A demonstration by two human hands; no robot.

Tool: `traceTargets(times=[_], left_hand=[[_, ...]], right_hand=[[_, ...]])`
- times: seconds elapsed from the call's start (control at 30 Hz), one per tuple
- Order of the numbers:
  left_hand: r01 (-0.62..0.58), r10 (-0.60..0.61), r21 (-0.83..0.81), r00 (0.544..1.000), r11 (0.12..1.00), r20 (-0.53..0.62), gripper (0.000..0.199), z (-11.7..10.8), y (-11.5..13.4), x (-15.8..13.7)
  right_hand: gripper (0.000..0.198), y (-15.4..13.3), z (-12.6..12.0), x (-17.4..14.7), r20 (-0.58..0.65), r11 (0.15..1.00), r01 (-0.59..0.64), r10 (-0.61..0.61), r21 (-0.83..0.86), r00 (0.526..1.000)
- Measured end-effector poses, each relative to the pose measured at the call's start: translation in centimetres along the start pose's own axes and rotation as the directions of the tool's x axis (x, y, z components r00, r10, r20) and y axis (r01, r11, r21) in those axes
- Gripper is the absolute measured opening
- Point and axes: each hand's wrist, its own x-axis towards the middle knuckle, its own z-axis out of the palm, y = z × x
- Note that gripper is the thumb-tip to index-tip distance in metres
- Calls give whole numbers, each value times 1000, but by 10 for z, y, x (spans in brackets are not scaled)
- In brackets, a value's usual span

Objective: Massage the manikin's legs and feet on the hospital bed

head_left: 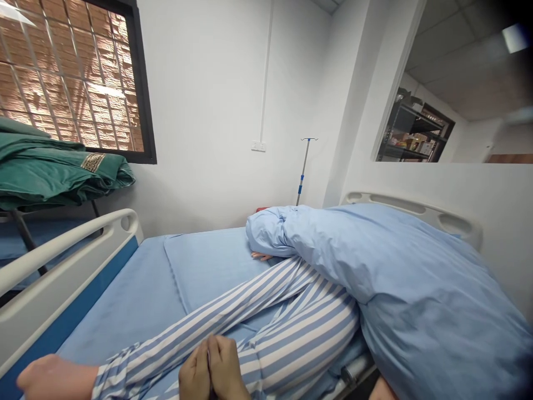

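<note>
My left hand and my right hand are side by side at the bottom middle, almost touching, with fingers curled. Both are over the blue-and-white striped trousers of a figure lying on the bed. I cannot tell a person from a mannequin here. What my fingers hold, if anything, is hidden; a thin dark gap shows between the hands. The figure's bare foot sticks out of one trouser leg at lower left. A light blue quilt covers the upper body, with fingertips showing under its edge.
The bed has a light blue sheet, a cream-and-blue end board at left and a headboard at right. An IV pole stands behind. Folded green cloth lies beneath the barred window.
</note>
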Motion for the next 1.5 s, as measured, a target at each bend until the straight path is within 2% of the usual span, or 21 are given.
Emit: traceTargets(times=[0.1,0.13,0.27,0.47,0.6,0.77,1.03,1.13,1.27,1.5], left_hand=[[89,-85,-59,994,994,67,33,0,2,4],[105,-101,-70,993,992,57,32,1,4,5],[86,-82,-122,996,989,35,36,9,12,6],[97,-87,-76,989,992,117,35,16,1,4],[78,-66,-81,987,994,144,37,15,-8,5],[112,-90,-99,974,989,206,40,16,-8,2],[77,-64,-101,990,992,128,40,16,-7,2],[25,-15,-65,988,998,153,38,20,5,2],[-91,89,-2,964,996,252,36,24,16,1],[-124,100,106,973,987,208,40,24,-6,6]], right_hand=[[39,15,4,-4,-32,1000,-19,19,-22,999],[39,18,4,-4,-47,999,-30,29,-14,998],[39,21,0,-1,-46,993,-72,77,97,996],[35,23,1,-2,-127,974,-103,131,203,983],[36,13,-3,0,-78,983,-63,78,172,994],[41,-9,-17,5,-47,997,71,-70,24,996],[39,16,-10,-4,-64,997,27,-33,-78,997],[40,19,-12,-2,-81,1000,0,0,5,997],[38,19,-15,2,-120,990,-33,50,138,992],[35,17,-14,3,-117,991,-62,76,122,990]])
